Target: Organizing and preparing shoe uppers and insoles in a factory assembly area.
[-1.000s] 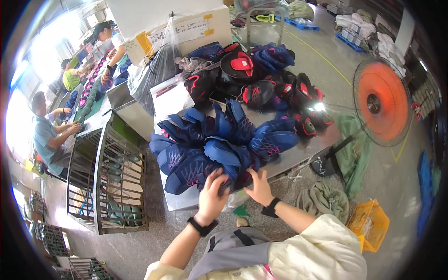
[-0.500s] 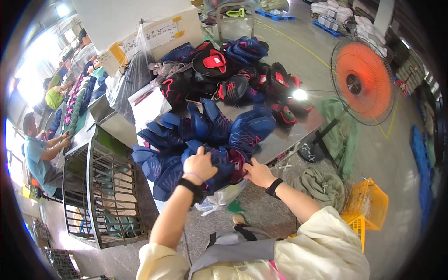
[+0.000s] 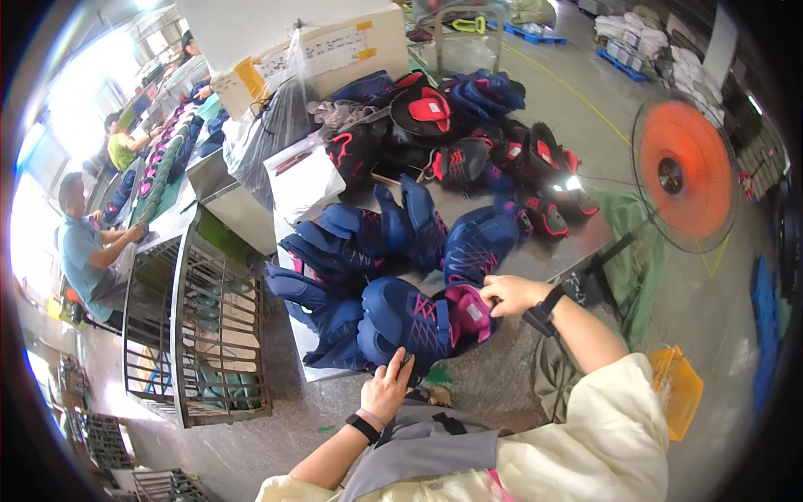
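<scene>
Pinching the pink-lined collar of a navy-blue sneaker [image 3: 393, 318], the right hand [image 3: 510, 297] has its thumb and fingers closed on the rim of the opening. That sneaker lies at the near edge of the metal counter [image 3: 573, 255], toe toward the left and collar toward the right, with pink lacing across its upper. From the pictures I cannot tell whether the counter or the hands bear its weight.

Below the toe end, the left hand [image 3: 385, 391] has its fingers bent and its fingertips up against the sneaker's lower side. Something small and dark shows at those fingertips, too unclear to name, and I cannot tell whether the hand grips it. Both wrists wear black bands.

More navy-blue shoes [image 3: 330, 238] crowd the counter just to the left and behind, leaning on one another, and another blue sneaker [image 3: 481, 243] stands directly beyond the collar. Farther back sits a heap of black-and-red shoes [image 3: 460, 163]. White papers [image 3: 305, 184] lie at the counter's left side, near a clear plastic bag [image 3: 293, 121].

Left of the counter stands a metal rack [image 3: 222, 335], and beyond it a co-worker in light blue [image 3: 86, 243] sits. To the right are an orange fan [image 3: 690, 146] and a yellow crate [image 3: 682, 389].
</scene>
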